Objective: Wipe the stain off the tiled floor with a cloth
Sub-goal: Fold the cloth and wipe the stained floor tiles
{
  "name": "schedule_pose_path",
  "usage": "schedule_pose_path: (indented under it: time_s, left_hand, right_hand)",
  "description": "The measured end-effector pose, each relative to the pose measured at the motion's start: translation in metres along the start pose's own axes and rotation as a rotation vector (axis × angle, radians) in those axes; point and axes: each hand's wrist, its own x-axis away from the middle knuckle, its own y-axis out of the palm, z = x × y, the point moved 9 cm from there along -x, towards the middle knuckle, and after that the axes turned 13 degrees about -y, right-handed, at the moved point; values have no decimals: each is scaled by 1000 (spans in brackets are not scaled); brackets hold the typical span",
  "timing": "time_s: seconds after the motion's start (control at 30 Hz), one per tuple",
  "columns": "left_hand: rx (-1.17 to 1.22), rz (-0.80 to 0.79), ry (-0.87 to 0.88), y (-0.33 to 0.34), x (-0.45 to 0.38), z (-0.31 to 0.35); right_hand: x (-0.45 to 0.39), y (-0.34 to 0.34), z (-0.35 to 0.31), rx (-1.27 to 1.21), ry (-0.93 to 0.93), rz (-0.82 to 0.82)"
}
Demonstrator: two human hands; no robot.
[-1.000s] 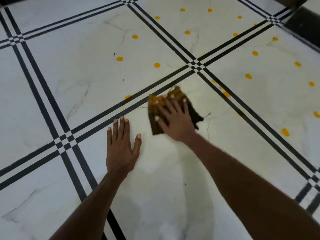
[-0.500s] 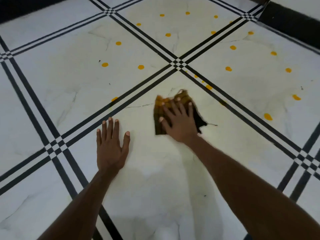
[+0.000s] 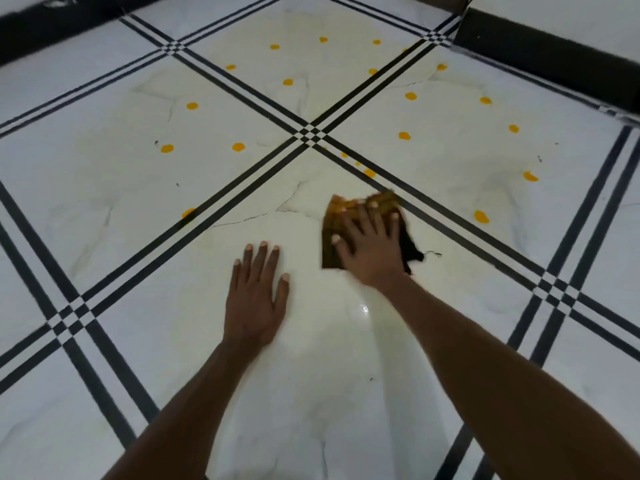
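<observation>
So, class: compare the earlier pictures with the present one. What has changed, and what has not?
The right hand has pushed the cloth a little further along the tile toward the black lines. Unchanged: its spread fingers press the cloth flat, the left hand rests flat on the floor, and the yellow spots ahead remain.

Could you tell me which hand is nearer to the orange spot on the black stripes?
Left. The left hand lies below-right of the orange spot; the right hand is farther right.
</observation>
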Motion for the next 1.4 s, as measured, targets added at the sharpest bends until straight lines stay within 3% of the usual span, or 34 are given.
schedule_pose_path:
  time_s: [0.1, 0.17, 0.3, 0.47, 0.77, 0.87, 1.0, 1.17, 1.3, 1.4]
  left_hand:
    - [-35, 1, 5, 8, -7, 28]
    - [-55, -22, 26, 6, -7, 36]
    - [-31, -92, 47, -18, -4, 70]
    - [7, -286, -1, -16, -5, 115]
    - [307, -243, -276, 54, -54, 169]
    - [305, -245, -360, 59, -60, 171]
    - [581, -399, -384, 51, -63, 184]
    - [831, -568, -243, 13, -71, 213]
    - [738, -608, -32, -19, -78, 234]
    - [661, -563, 35, -38, -94, 233]
  right_hand:
    - [36, 7, -49, 30, -309, -21]
    - [79, 12, -51, 20, -407, -65]
    - [126, -4, 18, -52, -230, -71]
    - [96, -14, 64, -96, 16, -206]
    - [54, -17, 74, -284, -52, -154]
    - [54, -39, 83, -439, -11, -27]
    - [48, -67, 98, -583, 100, 50]
    - [32, -91, 107, -611, 82, -42]
    - [12, -94, 99, -466, -73, -292]
    - [14, -111, 109, -519, -100, -231]
